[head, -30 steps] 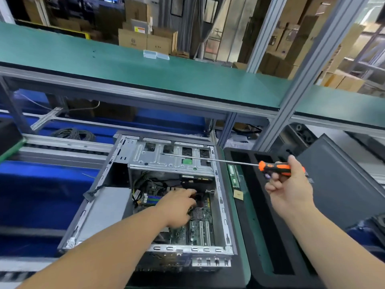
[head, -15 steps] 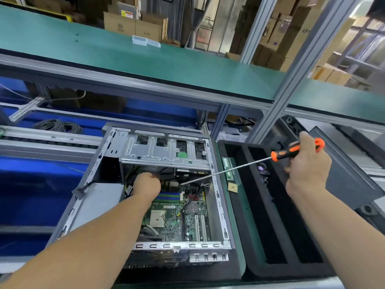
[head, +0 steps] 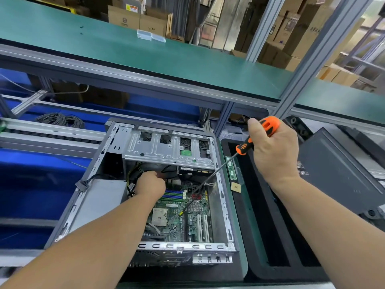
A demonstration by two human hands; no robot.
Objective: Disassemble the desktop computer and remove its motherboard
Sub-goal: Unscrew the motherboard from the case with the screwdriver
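The open desktop case lies on its side in front of me. Its green motherboard sits inside, below the silver drive cage. My left hand reaches in at the board's top left corner, fingers curled round the cable bundle under the cage. My right hand grips the orange-and-black handle of a long screwdriver above the case's right wall. Its shaft slants down and left, and the tip rests on the middle of the motherboard.
A grey power supply fills the case's left side. A black foam tray lies right of the case with a memory stick on its rim. A dark side panel leans further right. A green shelf overhangs behind.
My left hand moved up and left from the board's middle to the cables under the cage. My right hand tilted the screwdriver from level to pointing down, bringing the tip onto the motherboard.
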